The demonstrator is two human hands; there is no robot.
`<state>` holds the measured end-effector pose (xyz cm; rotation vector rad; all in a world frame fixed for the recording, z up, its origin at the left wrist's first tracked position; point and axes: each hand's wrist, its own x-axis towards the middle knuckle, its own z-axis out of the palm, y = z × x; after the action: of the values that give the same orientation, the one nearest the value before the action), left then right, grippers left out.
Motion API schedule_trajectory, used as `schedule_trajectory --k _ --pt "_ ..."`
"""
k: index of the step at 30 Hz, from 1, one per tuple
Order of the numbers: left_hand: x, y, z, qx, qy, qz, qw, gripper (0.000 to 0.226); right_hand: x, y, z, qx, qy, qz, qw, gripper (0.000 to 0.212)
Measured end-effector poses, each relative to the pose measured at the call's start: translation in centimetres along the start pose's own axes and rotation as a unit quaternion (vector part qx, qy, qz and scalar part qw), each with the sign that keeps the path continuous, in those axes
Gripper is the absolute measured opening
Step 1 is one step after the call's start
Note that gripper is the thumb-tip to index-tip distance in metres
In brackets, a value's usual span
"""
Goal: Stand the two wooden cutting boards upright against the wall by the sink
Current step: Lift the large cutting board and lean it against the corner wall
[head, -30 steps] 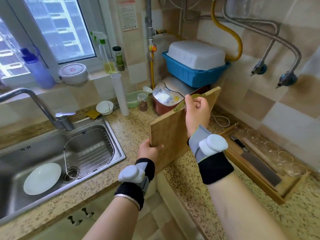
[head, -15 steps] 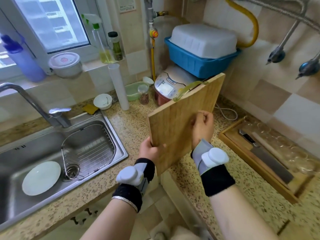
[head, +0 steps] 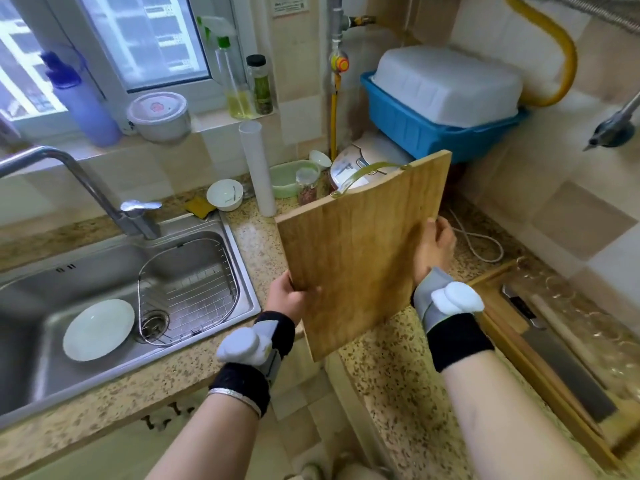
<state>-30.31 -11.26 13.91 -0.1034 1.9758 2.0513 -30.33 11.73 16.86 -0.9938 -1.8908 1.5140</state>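
We hold one wooden cutting board point(head: 363, 251) in the air above the counter point(head: 391, 368), tilted, just right of the sink point(head: 114, 289). Our left hand point(head: 289, 299) is closed on its lower left edge, thumb across the face. Our right hand point(head: 433, 249) grips the right edge, fingers curled behind. The second board point(head: 550, 375) lies flat on the counter to the right, a cleaver point(head: 557, 355) resting on it.

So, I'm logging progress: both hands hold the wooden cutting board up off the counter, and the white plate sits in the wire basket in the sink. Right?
Not quite. In the head view the white plate lies on the sink floor beside the wire basket, not in it. The left hand and right hand do hold the cutting board aloft.
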Motion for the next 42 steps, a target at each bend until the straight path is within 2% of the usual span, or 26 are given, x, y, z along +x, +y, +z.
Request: schedule_trajectory --k 10,13,17,22,26,29,35,42 --pt "-0.8 -0.1 0.2 0.01 -0.009 0.034 0.999 0.039 3.9 0.9 0.6 0.087 -0.036 0.033 0.995 0.053" --pt "-0.7 -0.2 0.4 0.032 0.012 0.029 0.999 0.039 4.3 1.6 0.6 0.071 -0.042 0.01 0.997 0.045" --pt "-0.5 -0.4 0.2 0.058 0.034 0.03 0.997 0.042 4.7 2.1 0.9 0.046 -0.038 -0.006 0.998 0.045" --pt "-0.2 -0.1 -0.3 0.113 0.075 0.076 0.988 0.05 5.0 2.2 0.8 0.016 -0.026 -0.013 0.999 0.046" --pt "-0.1 1.1 -1.8 0.136 0.134 0.113 0.975 0.049 4.3 1.9 1.5 0.05 -0.035 -0.008 0.998 0.042" --pt "-0.2 2.7 -3.6 0.113 0.155 0.127 0.973 0.043 2.9 0.9 2.8 0.107 -0.044 -0.01 0.993 0.03" --pt "-1.9 4.6 -7.0 0.041 0.2 0.154 0.967 0.041 -0.4 -2.0 5.0 0.156 -0.078 -0.057 0.983 0.03" --pt "-4.9 5.6 -11.8 0.046 0.259 0.191 0.946 0.046 -5.0 -3.5 7.8 0.201 -0.168 -0.038 0.964 0.029"
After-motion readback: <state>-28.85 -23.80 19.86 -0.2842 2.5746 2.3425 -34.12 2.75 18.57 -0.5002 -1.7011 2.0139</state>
